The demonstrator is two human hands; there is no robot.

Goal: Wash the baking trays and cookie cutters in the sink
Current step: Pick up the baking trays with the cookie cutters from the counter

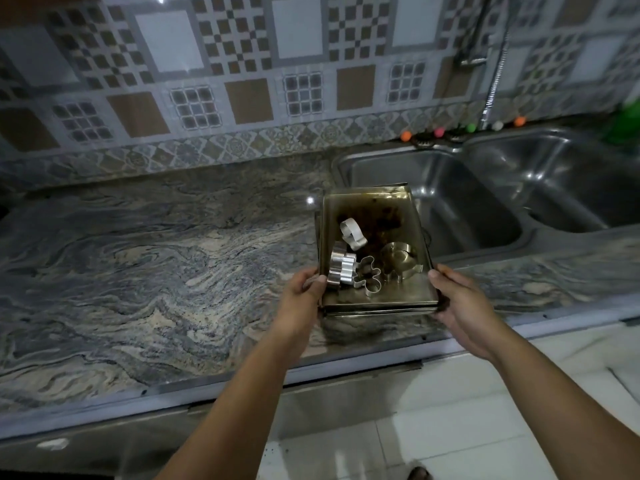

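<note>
Both hands closed on a stack of stained rectangular metal baking trays at the bench's front edge, just left of the sink: left grip on the near-left corner, right grip on the near-right. Four shiny metal cookie cutters lie loose in the top tray. The grey-veined stone bench is bare to the left; the stainless double-bowl sink lies behind and right, small coloured balls along its back rim.

Swirly grey stone worktop with a stack of baking trays sitting near its front edge, right beside the double steel sink set into its right end.
</note>
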